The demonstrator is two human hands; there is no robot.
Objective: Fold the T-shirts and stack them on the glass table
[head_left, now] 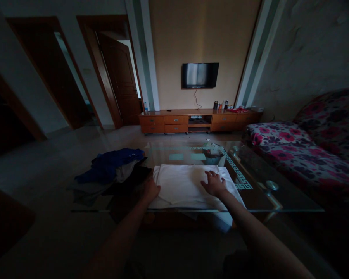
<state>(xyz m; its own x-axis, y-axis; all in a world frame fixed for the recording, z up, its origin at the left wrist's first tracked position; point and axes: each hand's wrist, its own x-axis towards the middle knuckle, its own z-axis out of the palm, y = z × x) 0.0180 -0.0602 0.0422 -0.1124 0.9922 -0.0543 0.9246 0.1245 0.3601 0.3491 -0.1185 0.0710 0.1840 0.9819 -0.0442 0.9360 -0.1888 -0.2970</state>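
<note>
Plainly, hands: two — left hand (151, 190) at the white cloth's (183, 186) left edge, grip too dark to tell; right hand (213, 184) flat on it, fingers spread, holding nothing.
Cloth: one, folded, on the bench (279, 201).
Clothes pile (110, 172): one — blue on top, left.
Bench: glass-topped.
Room: dim; one television (200, 75), one sofa (308, 147).

No writing could be read anywhere; the bottles (220, 105) on the sideboard (199, 121) stood too small and dim.
</note>
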